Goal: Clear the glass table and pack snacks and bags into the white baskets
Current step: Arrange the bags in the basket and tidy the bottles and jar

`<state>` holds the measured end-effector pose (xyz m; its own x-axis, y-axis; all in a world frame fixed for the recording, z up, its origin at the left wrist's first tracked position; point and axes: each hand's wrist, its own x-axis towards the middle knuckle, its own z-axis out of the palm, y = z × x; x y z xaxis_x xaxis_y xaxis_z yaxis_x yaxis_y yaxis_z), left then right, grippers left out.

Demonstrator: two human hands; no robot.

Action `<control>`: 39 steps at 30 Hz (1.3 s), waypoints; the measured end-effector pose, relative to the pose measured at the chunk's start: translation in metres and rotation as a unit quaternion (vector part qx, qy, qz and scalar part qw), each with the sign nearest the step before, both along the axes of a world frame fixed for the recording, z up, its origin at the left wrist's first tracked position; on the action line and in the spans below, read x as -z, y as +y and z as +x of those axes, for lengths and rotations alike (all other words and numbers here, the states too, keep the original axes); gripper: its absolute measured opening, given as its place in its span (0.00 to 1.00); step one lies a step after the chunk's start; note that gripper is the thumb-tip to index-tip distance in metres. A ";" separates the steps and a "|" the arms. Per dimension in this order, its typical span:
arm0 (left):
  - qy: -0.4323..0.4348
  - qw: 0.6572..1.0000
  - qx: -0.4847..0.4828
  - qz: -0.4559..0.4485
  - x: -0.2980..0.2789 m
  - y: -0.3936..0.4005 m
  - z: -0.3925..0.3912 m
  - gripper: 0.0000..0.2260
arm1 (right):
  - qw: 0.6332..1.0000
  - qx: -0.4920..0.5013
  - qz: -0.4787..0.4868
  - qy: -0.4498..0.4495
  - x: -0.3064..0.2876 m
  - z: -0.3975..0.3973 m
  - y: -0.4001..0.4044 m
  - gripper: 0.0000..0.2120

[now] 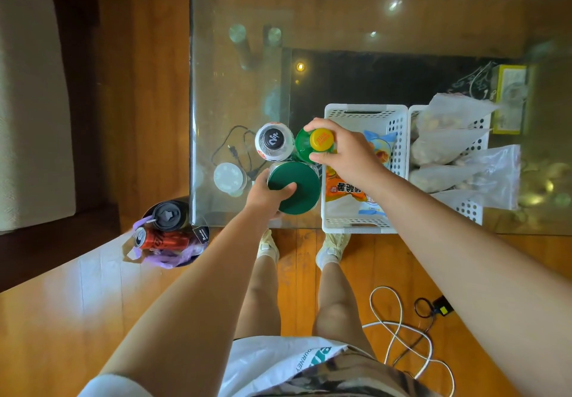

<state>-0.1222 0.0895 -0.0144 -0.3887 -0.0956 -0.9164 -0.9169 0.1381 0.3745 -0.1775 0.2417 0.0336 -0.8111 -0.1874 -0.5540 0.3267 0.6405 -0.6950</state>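
Item: glass worktop (340, 18), near edge.
- Left hand (266, 193) gripped green-lid jar (295, 187), likely to lift it clear.
- Right hand (342, 145) pinched yellow cap of green bottle (305, 145), upright.
- White-cap bottle (274, 142) touching, left.
- Snack pkt (346, 190) in left white basket (365, 111); clear bags (448, 142) in right basket (470, 207).
- We judged far worktop open; baskets sat at near edge.

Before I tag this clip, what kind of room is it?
Most likely a home living room: a low glass coffee table on a wooden floor, upholstered seating alongside, and a small bin of drink cans.
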 end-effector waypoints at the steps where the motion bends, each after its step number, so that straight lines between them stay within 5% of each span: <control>1: 0.001 1.000 0.001 -0.003 0.001 0.000 0.000 0.24 | 1.000 -0.002 -0.001 -0.001 0.000 -0.001 0.000 0.20; 14: 0.002 1.000 -0.002 0.001 0.002 0.002 -0.002 0.25 | 0.999 -0.037 -0.020 -0.019 -0.001 -0.011 0.006 0.22; 17: -0.009 1.000 0.008 -0.006 -0.002 -0.002 -0.008 0.31 | 0.999 -0.028 -0.031 -0.029 0.000 -0.011 0.007 0.24; 20: 0.104 0.994 -0.031 -0.014 -0.009 -0.013 -0.020 0.41 | 0.998 -0.002 -0.043 -0.038 0.001 -0.008 0.006 0.26; 25: 0.194 0.980 0.014 0.040 -0.021 -0.022 -0.041 0.30 | 0.999 0.023 -0.038 -0.025 0.003 -0.005 -0.001 0.22; 30: 0.192 0.981 0.022 0.027 -0.020 -0.022 -0.044 0.29 | 0.998 0.019 -0.041 -0.036 0.002 -0.006 0.001 0.22; 35: 0.160 0.986 0.019 0.053 -0.015 -0.018 -0.026 0.39 | 0.998 0.025 -0.052 -0.041 0.002 -0.003 0.000 0.25; 39: 0.039 0.993 0.111 0.015 -0.004 -0.007 -0.006 0.28 | 0.995 0.037 -0.079 -0.046 0.006 0.002 -0.001 0.28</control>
